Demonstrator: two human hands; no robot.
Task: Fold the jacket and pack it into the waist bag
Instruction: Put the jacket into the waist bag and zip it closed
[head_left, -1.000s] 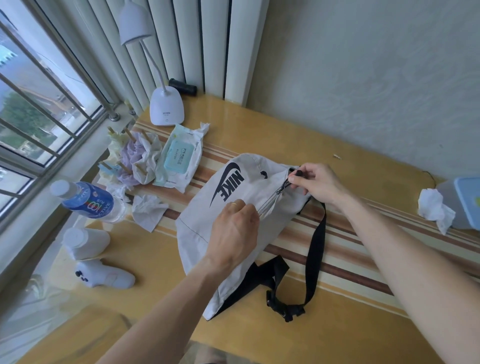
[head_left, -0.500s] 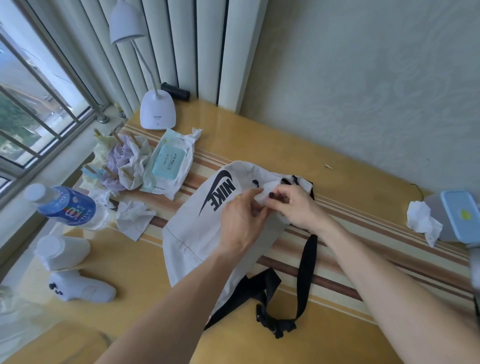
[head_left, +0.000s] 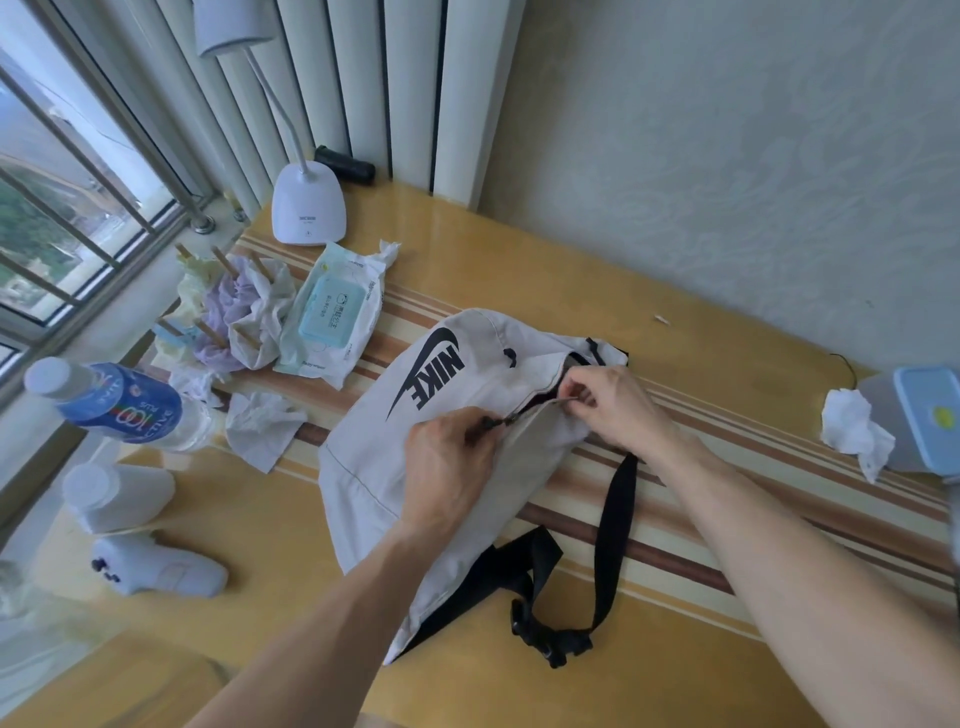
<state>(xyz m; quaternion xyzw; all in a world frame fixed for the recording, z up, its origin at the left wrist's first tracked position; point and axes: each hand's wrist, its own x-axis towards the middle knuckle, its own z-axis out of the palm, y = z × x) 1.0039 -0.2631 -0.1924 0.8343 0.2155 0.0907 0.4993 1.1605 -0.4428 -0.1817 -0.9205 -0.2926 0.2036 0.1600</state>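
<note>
A white waist bag (head_left: 374, 467) with a black Nike logo lies on the striped table runner. Its black strap (head_left: 618, 525) and buckle (head_left: 550, 644) trail toward me. My left hand (head_left: 447, 467) pinches the black zipper pull near the bag's middle. My right hand (head_left: 613, 410) pinches the fabric edge beside the zipper, near the bag's far end. Between the two hands a dark gap shows along the zipper. No jacket is visible outside the bag, and I cannot tell what is inside.
At the left are a white desk lamp (head_left: 309, 208), a wet-wipes pack (head_left: 332, 312), crumpled tissues (head_left: 260, 426), a water bottle (head_left: 119, 408), a white cup (head_left: 117, 496) and a white controller (head_left: 156, 566). A blue-lidded container (head_left: 930, 415) and a tissue (head_left: 852, 431) sit at the right edge.
My right hand came in from the bag's far end. My left hand shifted onto the zipper pull. A dark gap now shows along the zipper.
</note>
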